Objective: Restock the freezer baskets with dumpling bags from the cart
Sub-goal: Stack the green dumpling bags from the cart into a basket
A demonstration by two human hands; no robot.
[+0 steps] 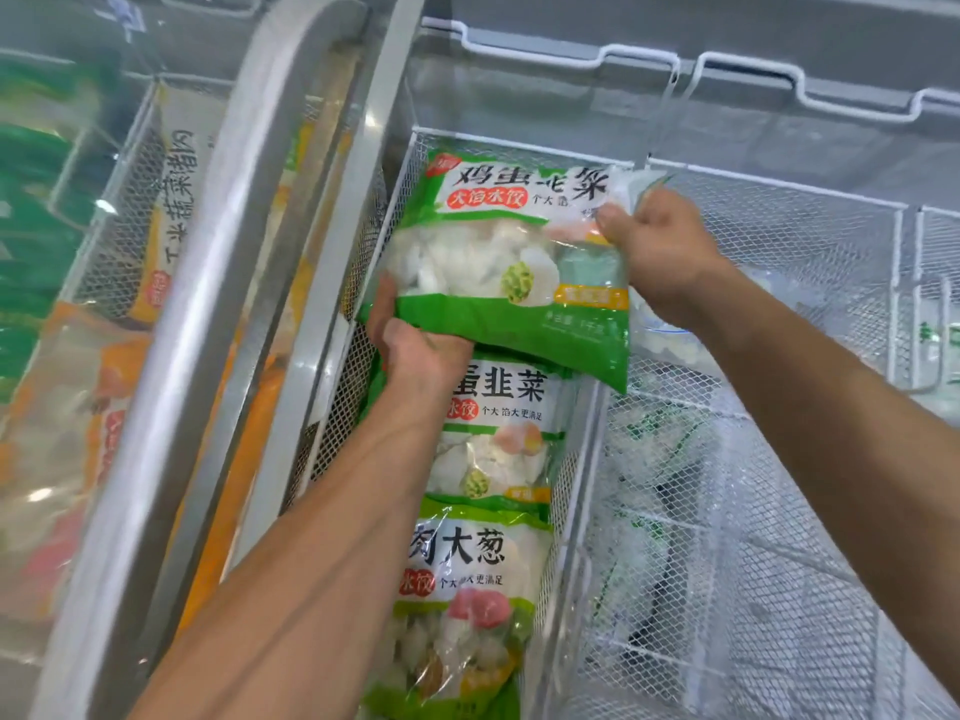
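Note:
A green and white dumpling bag [498, 262] is held over the far end of a white wire freezer basket [524, 145]. My left hand [415, 350] grips its lower left corner from below. My right hand [660, 252] pinches its upper right edge. Under it in the same basket lie two more dumpling bags: a second green bag [498, 433] in the middle and a third bag with a pink picture [467, 605] nearest me. My left forearm crosses over their left sides.
A second wire basket [779, 459] to the right holds a few frosted bags low down. The freezer's grey frame and sliding glass lid [218, 304] run along the left, with orange and green bags beneath the glass. The freezer's back wall [675, 44] rises behind.

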